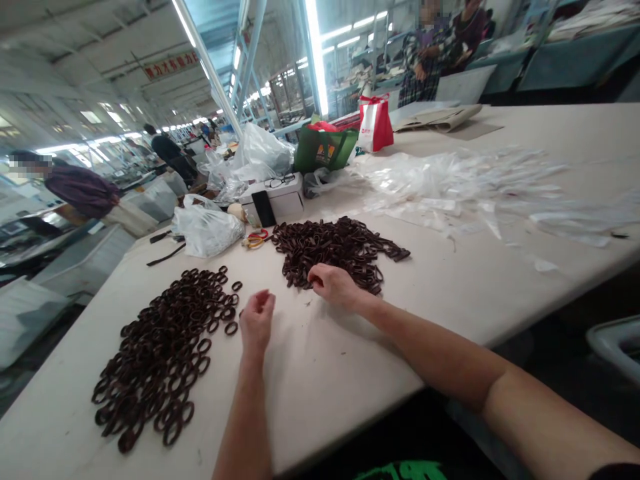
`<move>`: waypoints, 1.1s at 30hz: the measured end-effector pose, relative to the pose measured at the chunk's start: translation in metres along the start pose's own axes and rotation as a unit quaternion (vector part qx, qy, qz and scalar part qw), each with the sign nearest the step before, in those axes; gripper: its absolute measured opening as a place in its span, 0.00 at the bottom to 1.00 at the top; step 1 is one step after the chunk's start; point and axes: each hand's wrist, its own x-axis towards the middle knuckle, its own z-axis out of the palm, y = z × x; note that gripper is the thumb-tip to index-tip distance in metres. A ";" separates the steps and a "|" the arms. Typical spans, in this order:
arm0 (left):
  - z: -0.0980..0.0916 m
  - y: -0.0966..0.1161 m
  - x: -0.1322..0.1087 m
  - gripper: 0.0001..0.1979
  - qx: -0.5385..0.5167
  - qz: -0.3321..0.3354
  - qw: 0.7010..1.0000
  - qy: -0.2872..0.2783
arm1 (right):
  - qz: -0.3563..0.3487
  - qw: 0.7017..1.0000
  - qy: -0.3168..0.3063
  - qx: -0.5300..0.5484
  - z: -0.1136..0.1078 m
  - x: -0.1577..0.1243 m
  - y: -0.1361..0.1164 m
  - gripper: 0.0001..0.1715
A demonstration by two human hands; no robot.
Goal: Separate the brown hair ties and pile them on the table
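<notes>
My right hand (334, 285) is at the near edge of a heap of flattened dark brown loops (330, 243). Its fingers are bent and pressed together against the heap; whatever they grip is hidden. Just above the table, my left hand (258, 321) has its fingers curled in, and I cannot make out anything inside them. Left of it spreads a second pile of dark brown rings (165, 340), opened into round shapes. A few single rings (231, 328) lie between that pile and my left hand.
Behind the heap stand a white box (293, 197) with glasses on top, a black phone (263, 209), scissors (256, 239) and a white plastic bag (207, 227). Green (325, 150) and red-white bags (375, 125) stand farther back. Clear plastic strips (450, 183) cover the right rear. Several people are beyond.
</notes>
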 end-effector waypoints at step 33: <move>0.048 0.035 -0.031 0.14 -0.259 -0.144 0.928 -0.227 | -0.129 0.981 -0.020 0.141 0.034 -0.001 0.012 0.13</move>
